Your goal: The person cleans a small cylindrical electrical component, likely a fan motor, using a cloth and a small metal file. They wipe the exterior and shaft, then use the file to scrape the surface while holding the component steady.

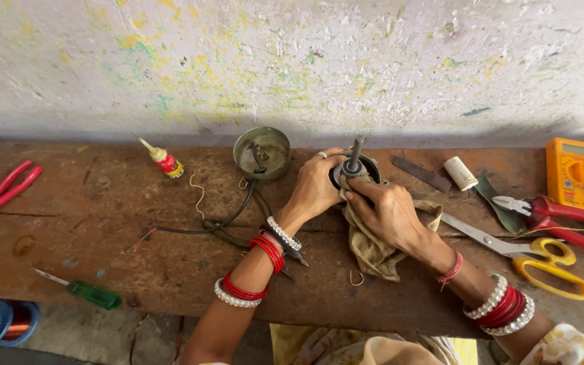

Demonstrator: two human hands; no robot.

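Observation:
A small round motor part (355, 169) with an upright metal shaft stands on the wooden bench (103, 223). My left hand (313, 189) grips its left side; a ring sits on one finger. My right hand (390, 213) presses a tan cloth (373, 251) against the part's front, and the cloth hangs down onto the bench. Both wrists carry red and white bangles.
A round metal cup (261, 153) with a black cable, a small glue bottle (163, 161), red pliers (9, 189), a green screwdriver (89, 292), yellow-handled scissors (528, 257), red-handled cutters (555, 216), an orange multimeter (576, 174), a thread spool (459, 173), a copper wire spool (1, 323).

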